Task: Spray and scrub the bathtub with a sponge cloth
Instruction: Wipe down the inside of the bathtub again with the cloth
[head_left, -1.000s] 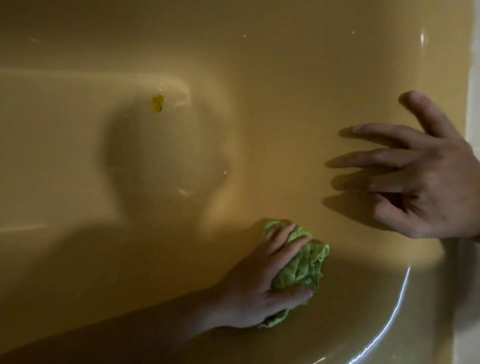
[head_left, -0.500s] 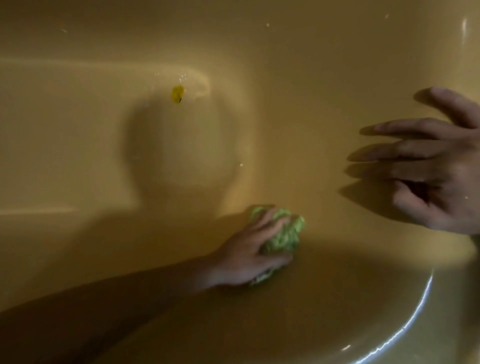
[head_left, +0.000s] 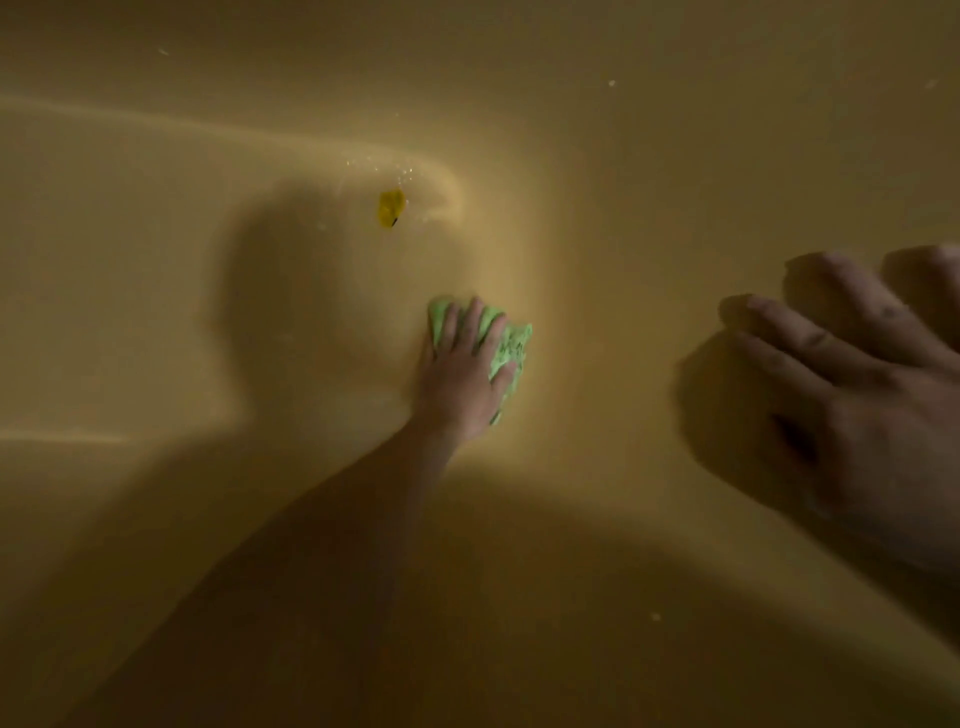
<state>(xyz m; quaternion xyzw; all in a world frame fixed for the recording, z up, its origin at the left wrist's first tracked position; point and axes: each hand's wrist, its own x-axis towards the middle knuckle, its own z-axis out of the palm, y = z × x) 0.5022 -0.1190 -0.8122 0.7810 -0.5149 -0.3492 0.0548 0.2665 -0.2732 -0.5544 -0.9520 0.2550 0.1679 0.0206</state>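
Observation:
The whole view is the inside of a yellow-tan bathtub (head_left: 597, 171). My left hand (head_left: 460, 376) reaches deep into the tub and presses a crumpled green sponge cloth (head_left: 506, 345) against the tub surface, fingers spread over it. My right hand (head_left: 852, 384) rests flat on the tub's near wall at the right, fingers apart and holding nothing. Part of the cloth is hidden under my left palm.
A small yellow scrap (head_left: 390, 208) lies on the tub floor above and left of the cloth, with tiny water droplets (head_left: 387, 166) near it. My head's shadow (head_left: 291, 312) darkens the floor to the left.
My left hand has slid the cloth up and farther into the tub, with the fingers now pointing away from me. The right hand has shifted right and looks blurred.

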